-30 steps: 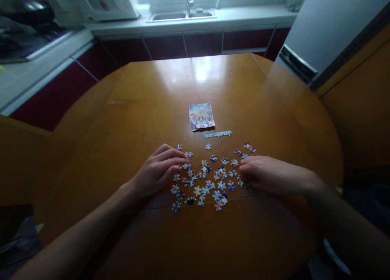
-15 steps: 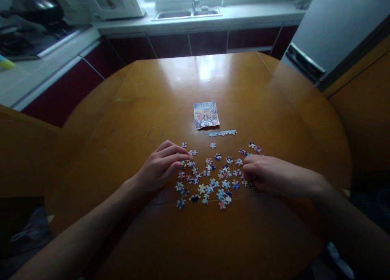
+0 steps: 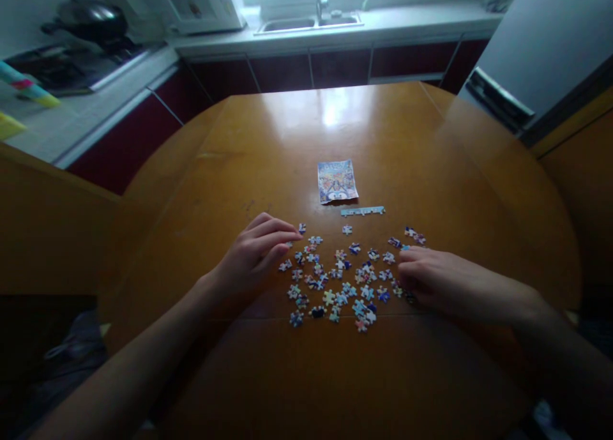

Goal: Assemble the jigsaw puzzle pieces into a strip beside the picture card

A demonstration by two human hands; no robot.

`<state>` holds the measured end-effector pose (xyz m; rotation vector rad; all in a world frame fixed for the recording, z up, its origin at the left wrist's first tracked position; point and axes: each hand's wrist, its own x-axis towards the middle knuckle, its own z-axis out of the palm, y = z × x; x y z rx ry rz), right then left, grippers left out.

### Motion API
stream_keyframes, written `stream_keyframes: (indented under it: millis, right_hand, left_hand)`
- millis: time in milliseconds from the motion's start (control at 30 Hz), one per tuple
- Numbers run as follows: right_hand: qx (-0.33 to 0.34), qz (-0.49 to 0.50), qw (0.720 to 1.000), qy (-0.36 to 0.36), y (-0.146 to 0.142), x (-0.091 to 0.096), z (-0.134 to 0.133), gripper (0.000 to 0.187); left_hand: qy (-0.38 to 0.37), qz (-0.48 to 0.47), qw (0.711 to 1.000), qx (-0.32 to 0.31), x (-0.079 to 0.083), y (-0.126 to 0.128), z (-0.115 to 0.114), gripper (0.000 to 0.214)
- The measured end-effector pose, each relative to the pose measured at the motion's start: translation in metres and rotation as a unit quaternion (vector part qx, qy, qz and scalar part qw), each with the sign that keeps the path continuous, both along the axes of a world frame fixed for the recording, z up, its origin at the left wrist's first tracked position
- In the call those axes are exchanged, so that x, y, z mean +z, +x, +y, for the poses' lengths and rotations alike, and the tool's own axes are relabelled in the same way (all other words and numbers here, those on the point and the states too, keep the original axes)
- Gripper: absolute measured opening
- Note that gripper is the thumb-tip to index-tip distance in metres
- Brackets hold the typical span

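Observation:
Several small loose jigsaw pieces [image 3: 342, 280] lie scattered on a round wooden table [image 3: 287, 146]. My left hand [image 3: 253, 255] rests at the left edge of the scatter, fingers stretched out flat toward the pieces, holding nothing. My right hand [image 3: 443, 280] lies at the right edge, its fingers curled down onto the table over a few pieces; what is under the fingertips is hidden. Beyond the pieces sit a small colourful picture card [image 3: 338, 181] and a short joined strip of pieces [image 3: 363, 211].
Behind the table runs a kitchen counter with a sink [image 3: 309, 23], a white microwave [image 3: 201, 6] and a dark pan on a stove [image 3: 90, 22]. A grey fridge [image 3: 541, 50] stands at the right. Wooden chair backs flank the table on both sides.
The view has swung left, so everything sits further right in the picture. Both hands stay at the edges of the scatter; my left fingers have slid slightly off the pieces.

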<state>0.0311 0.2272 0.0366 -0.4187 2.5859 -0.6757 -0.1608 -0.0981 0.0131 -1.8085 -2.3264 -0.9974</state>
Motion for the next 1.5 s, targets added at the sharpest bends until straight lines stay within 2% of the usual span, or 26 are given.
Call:
stream_keyframes:
  millis: [167,367,533,700,1100,1500]
  right_hand:
    - [-0.017,0.011,1.000,0.006,0.000,0.002,0.000,0.020]
    - [-0.010,-0.005,1.000,0.001,0.000,0.002,-0.002,0.012]
    - [-0.004,-0.004,1.000,-0.009,0.000,-0.002,0.001,0.011]
    - [0.007,-0.007,1.000,-0.009,0.000,-0.002,-0.001,0.010]
    - [0.001,0.009,0.999,-0.030,0.000,0.003,-0.010,0.016]
    - [0.003,0.001,1.000,-0.029,0.001,0.001,-0.009,0.011]
  left_hand:
    - [0.004,0.006,0.998,0.055,0.006,-0.011,-0.008,0.025]
    - [-0.009,-0.001,0.997,0.081,0.002,-0.020,-0.014,0.020]
    - [-0.062,-0.007,0.995,0.083,-0.005,-0.023,-0.013,0.021]
    - [-0.116,-0.023,0.987,0.110,-0.009,-0.024,-0.013,0.022]
    - [-0.113,-0.022,0.989,0.098,-0.013,-0.024,-0.015,0.023]
    - [-0.108,-0.041,0.988,0.105,-0.011,-0.025,-0.014,0.024]
